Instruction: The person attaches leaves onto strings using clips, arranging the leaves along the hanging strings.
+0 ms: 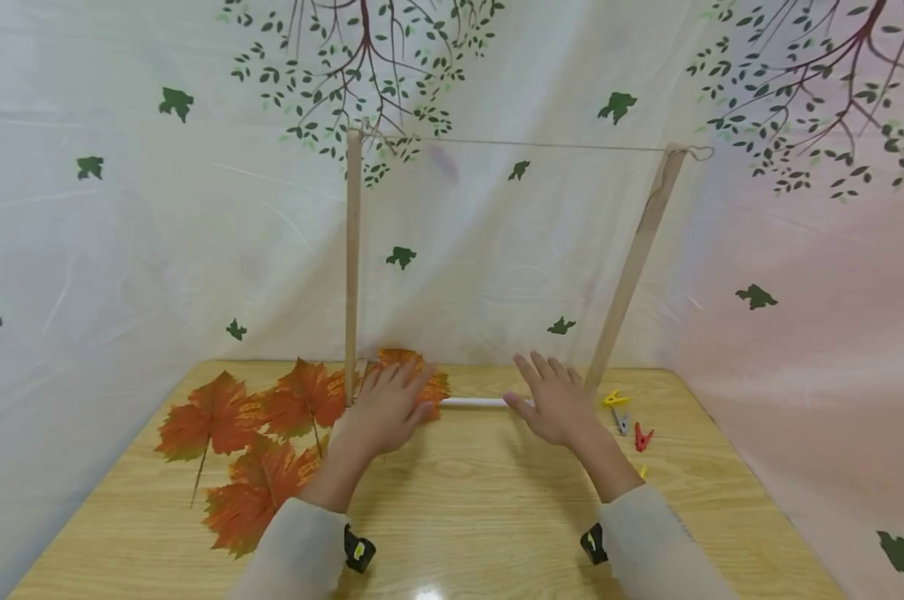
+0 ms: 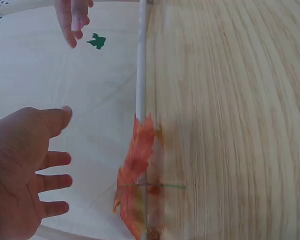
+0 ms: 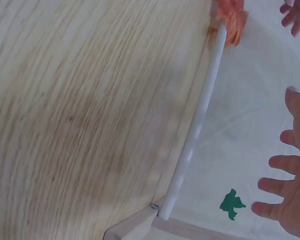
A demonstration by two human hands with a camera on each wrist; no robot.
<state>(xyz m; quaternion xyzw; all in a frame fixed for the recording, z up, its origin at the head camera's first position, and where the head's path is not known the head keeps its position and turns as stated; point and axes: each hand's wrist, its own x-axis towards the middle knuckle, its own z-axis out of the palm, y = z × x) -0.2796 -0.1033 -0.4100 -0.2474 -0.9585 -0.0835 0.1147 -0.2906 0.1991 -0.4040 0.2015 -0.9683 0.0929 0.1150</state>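
Observation:
Both hands are held out above the wooden table, fingers spread and holding nothing. My left hand point(image 1: 382, 410) is near the left wooden post point(image 1: 352, 267), overlapping an orange maple leaf point(image 1: 438, 385) in the head view. On the other side, my right hand point(image 1: 560, 407) is close to the right wooden post point(image 1: 635, 258). A white rod point(image 1: 476, 402) runs low between the posts, and a thin string point(image 1: 519, 143) joins their tops. In the left wrist view, that leaf point(image 2: 137, 155) lies against the rod, its stem crossing it.
Several more orange maple leaves point(image 1: 212, 417) lie on the table's left side. To the right are a yellow clothespin point(image 1: 615, 399), a grey clothespin point(image 1: 621, 423), a red clothespin point(image 1: 642, 437) and a partly hidden yellow piece point(image 1: 643, 472). A pale printed cloth point(image 1: 481, 233) hangs behind.

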